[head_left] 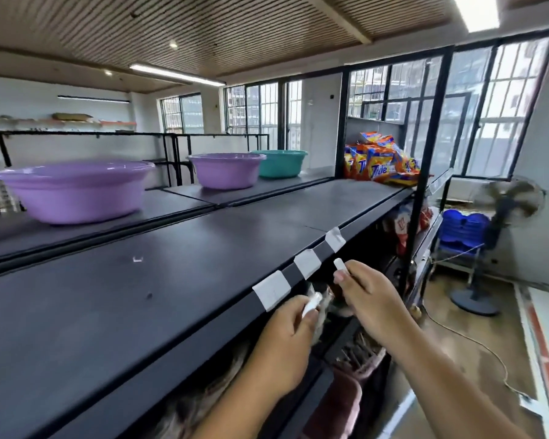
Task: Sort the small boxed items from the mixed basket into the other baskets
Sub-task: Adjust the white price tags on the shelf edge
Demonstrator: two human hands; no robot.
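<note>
My left hand (pixel 286 340) is raised just below the front edge of the dark top shelf (pixel 171 280) and pinches a small white item (pixel 311 305) between thumb and fingers. My right hand (pixel 371 299), a little higher and to the right, pinches another small white item (pixel 340 265) at its fingertips. Both hands hover in front of the shelf below, where blurred things lie, one wrapped in clear film. No basket can be made out.
Three white label tags (pixel 271 289) hang on the shelf's front edge. Two purple basins (pixel 76 191) and a teal basin (pixel 281 163) stand on the shelves behind. Orange detergent packs (pixel 381 166) are piled at the far right. A standing fan (pixel 501 223) and blue stools are on the floor.
</note>
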